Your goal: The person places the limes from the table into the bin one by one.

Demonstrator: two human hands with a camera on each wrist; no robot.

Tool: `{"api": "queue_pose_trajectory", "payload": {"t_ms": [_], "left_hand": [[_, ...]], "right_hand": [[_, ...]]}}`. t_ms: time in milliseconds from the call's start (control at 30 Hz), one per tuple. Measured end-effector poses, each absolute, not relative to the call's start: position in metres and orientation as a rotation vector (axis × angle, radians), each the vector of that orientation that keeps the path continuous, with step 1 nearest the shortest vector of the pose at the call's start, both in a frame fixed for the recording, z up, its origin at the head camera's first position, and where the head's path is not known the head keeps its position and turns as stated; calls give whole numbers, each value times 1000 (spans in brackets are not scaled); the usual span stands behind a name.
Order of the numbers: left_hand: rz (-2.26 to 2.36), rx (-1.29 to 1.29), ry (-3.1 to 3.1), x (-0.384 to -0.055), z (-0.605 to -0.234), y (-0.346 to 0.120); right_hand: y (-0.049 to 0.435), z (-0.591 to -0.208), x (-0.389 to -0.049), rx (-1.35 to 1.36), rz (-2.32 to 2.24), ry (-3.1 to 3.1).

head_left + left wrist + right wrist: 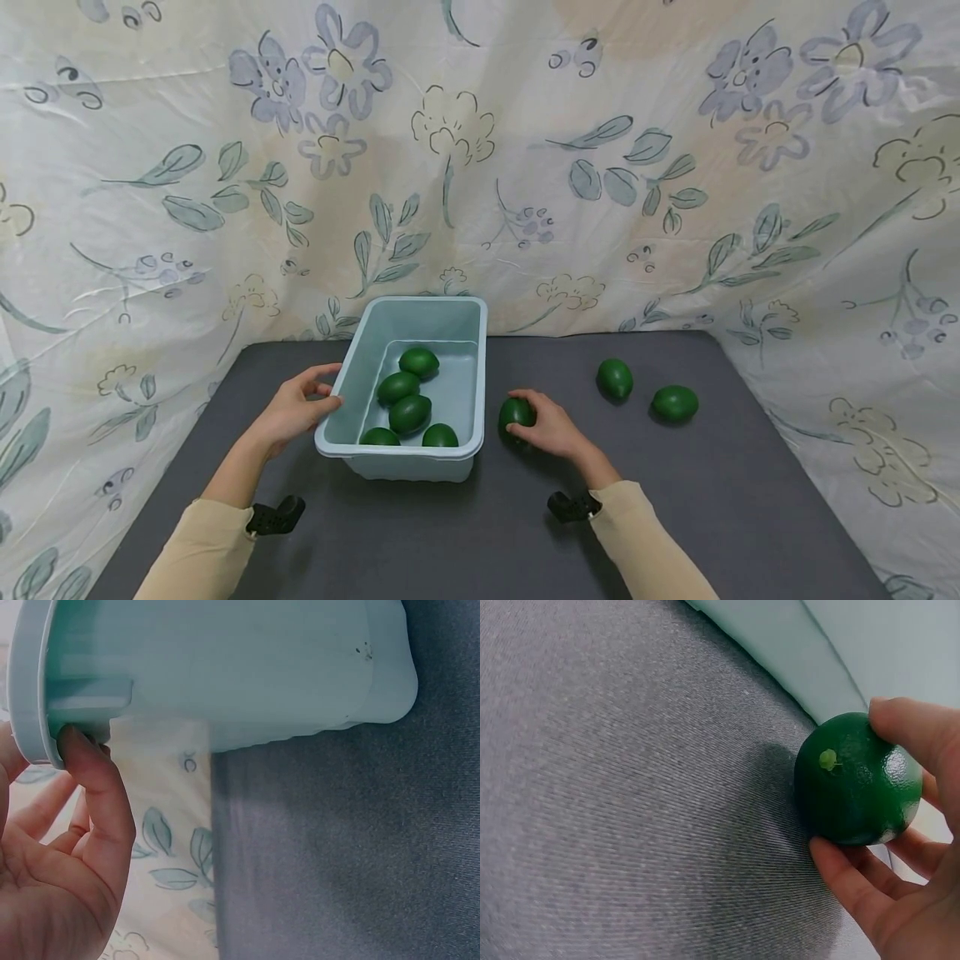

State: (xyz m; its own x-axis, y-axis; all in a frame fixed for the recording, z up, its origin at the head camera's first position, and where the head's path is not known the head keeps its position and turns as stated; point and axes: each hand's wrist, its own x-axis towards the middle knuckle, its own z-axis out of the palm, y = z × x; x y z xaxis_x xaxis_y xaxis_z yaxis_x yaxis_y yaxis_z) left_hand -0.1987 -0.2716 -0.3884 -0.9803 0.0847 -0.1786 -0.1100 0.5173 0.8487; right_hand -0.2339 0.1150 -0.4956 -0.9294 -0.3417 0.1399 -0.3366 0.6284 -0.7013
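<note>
A pale blue plastic bin (pixel 408 468) stands on the dark grey table, with several green limes (pixel 410 414) lying inside. At its left side my left hand (pixel 296 412) pinches the rim; the left wrist view shows the thumb (pixel 97 780) tucked under the lip. Just right of the bin, my right hand (pixel 555 427) grips another lime (pixel 512 417) between thumb and fingers. In the right wrist view this lime (pixel 847 787) has its pale stem end facing the camera, close to the table surface. Whether it touches the table I cannot tell.
Two more limes lie on the table to the right, one (pixel 615 379) nearer the back and one (pixel 675 404) further right. A floral cloth (pixel 525 167) hangs behind the grey table (pixel 450 542) and along its sides.
</note>
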Motion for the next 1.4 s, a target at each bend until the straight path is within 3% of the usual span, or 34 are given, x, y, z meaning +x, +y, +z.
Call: {"api": "queue_pose_trajectory", "payload": {"t_ms": [1400], "left_hand": [[1440,-20,2569,-199,-390,-272]], "right_hand": [[119,-428,-256,-688,-1314,2888]]}}
